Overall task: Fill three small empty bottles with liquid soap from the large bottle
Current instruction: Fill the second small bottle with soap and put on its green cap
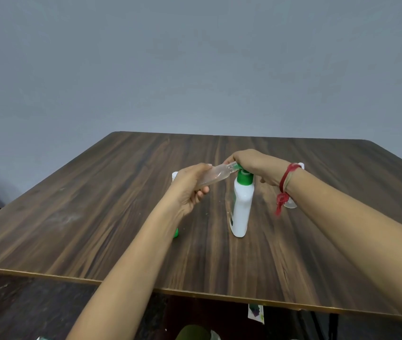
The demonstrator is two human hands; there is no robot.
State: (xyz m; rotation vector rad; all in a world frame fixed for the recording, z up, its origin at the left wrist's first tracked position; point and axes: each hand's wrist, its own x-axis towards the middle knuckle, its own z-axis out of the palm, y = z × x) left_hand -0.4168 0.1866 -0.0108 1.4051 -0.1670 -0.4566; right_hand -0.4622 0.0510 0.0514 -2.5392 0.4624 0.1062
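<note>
1. While the large bottle (241,207) stands upright near the middle of the wooden table (96,204), both of the person's hands are up at its top.
2. The large bottle is white and has a green pump top (244,179).
3. The right hand (254,165) sits on the green pump top. Its fingers are bent down over the top and grip it.
4. The left hand (190,190) is just to the left of the large bottle's top. Its fingers and thumb are wrapped round a small clear bottle (215,176).
5. The small clear bottle is held in the air and tipped over on its side. Its open mouth points right at the green pump top, under the right hand. I cannot tell if any soap is coming out or how much is inside.
6. A second small bottle (290,204) stands on the table to the right of the large bottle. The right wrist hides most of it. Only its white cap and clear bottom show.
7. A third small bottle (174,175) stands to the left of the large bottle, behind the left hand. Only its white top peeks out.
8. A red thread (287,177) is tied round the right wrist. Its loose end hangs down to the right of the large bottle.
</note>
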